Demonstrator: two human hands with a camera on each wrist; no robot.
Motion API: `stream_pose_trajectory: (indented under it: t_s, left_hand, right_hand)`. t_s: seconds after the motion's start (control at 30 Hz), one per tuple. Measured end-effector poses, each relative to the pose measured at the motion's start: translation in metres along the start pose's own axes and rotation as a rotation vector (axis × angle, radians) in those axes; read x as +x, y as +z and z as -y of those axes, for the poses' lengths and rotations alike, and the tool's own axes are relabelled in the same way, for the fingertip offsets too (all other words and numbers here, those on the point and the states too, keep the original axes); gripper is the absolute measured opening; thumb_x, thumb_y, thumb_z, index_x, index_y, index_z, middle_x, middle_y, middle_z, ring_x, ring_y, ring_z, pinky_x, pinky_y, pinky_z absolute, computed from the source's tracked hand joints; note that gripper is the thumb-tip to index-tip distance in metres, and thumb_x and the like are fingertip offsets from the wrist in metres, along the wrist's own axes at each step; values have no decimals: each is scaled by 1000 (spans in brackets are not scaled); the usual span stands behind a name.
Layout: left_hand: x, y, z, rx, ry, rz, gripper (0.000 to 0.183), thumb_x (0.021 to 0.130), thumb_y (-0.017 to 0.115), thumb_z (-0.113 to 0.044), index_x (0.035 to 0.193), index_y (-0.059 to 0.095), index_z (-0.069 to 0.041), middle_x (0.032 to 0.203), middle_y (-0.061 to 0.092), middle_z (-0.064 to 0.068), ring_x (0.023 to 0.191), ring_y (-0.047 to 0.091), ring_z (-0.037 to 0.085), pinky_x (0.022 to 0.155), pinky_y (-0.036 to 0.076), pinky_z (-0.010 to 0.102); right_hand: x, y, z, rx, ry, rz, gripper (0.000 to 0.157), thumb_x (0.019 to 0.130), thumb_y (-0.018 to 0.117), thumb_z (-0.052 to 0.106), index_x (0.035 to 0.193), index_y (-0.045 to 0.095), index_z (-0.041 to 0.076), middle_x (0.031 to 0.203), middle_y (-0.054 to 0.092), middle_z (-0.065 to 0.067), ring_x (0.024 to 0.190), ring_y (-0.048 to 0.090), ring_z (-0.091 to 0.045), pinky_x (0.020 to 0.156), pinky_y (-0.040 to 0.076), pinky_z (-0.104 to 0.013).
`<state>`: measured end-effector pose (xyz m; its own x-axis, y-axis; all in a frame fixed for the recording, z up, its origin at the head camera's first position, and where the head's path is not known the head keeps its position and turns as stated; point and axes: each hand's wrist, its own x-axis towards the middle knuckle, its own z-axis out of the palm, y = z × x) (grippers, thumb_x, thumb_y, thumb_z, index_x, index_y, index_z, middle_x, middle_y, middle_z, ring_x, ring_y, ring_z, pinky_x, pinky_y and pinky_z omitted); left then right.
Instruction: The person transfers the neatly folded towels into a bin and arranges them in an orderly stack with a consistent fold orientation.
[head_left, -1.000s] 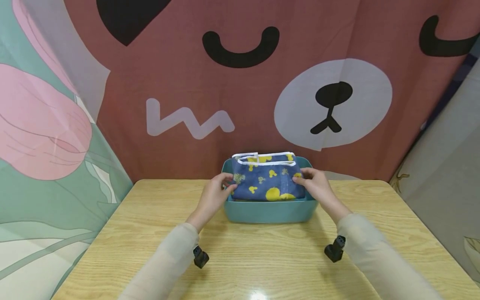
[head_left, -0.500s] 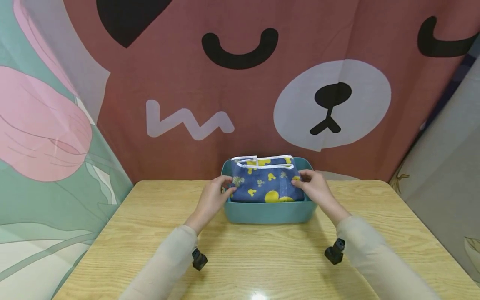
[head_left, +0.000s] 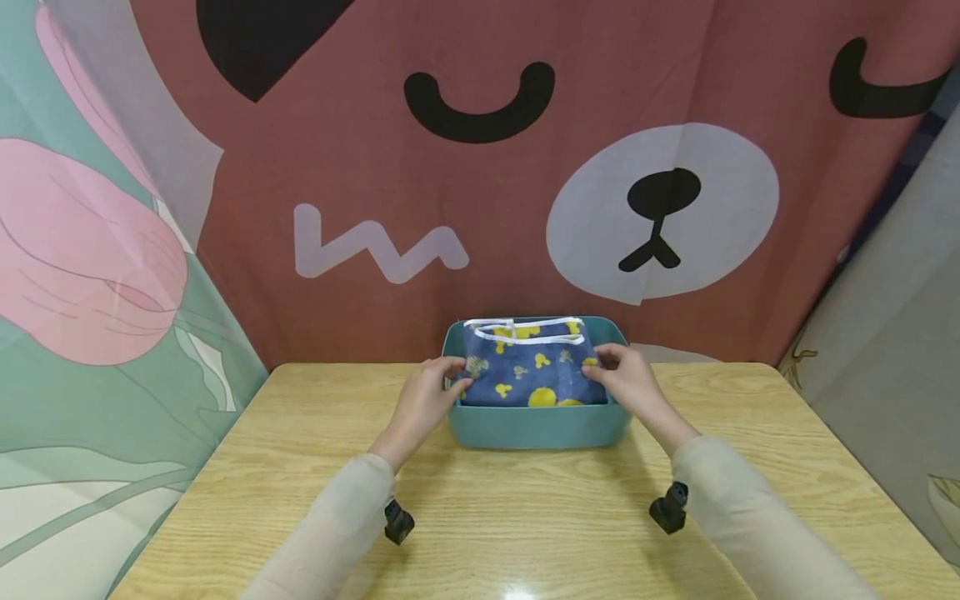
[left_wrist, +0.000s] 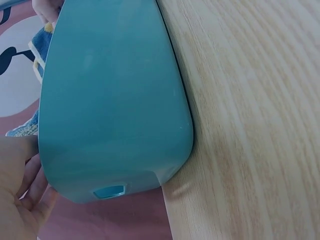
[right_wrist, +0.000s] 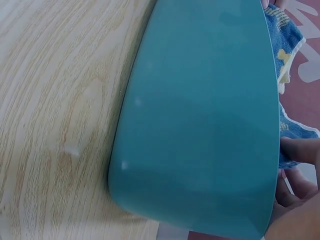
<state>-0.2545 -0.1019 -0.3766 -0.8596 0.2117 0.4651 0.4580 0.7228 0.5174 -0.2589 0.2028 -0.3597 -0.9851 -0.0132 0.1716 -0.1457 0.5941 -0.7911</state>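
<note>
A folded blue towel [head_left: 528, 367] with yellow mouse-head shapes and white edging stands inside a teal plastic bin [head_left: 538, 429], its upper part above the front rim. My left hand [head_left: 429, 392] pinches the towel's left side between thumb and fingers, just over the bin's left end. On the opposite side my right hand [head_left: 630, 379] grips the towel's right edge the same way. From each wrist, the bin's front wall [left_wrist: 115, 90] fills much of the picture and hides the towel's lower part; a bit of towel [right_wrist: 287, 45] shows past the rim.
The bin stands near the far edge of a light wood-grain table [head_left: 525, 517]. Close behind hangs a reddish-brown curtain [head_left: 360, 317] with a bear print. More printed cloth [head_left: 90, 417] hangs at the left and right. A small black camera [head_left: 399, 521] is on each wrist.
The towel has sunk slightly lower into the bin, with both hands still holding its sides. The bin keeps its place on the table; the head view has tilted a little.
</note>
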Motion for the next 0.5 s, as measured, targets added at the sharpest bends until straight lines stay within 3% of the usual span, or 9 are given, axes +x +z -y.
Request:
stream_pose_trajectory:
  t_s: [0.33, 0.5]
  left_hand:
    - [-1, 2, 4, 16, 19, -15, 25, 88, 77, -14, 111, 72, -5, 99, 71, 5, 92, 63, 23, 79, 52, 39]
    - [-2, 3, 5, 1, 31, -44, 20, 88, 75, -6, 108, 74, -6, 97, 72, 2, 93, 61, 23, 81, 51, 40]
  right_hand:
    - [-2, 0, -2, 2, -51, -33, 21, 95, 65, 7, 112, 67, -6, 102, 67, -19, 94, 63, -33, 76, 52, -38]
    - [-2, -1, -4, 2, -74, -63, 17, 96, 64, 5, 109, 69, -3, 97, 68, -16, 92, 64, -32, 74, 51, -34]
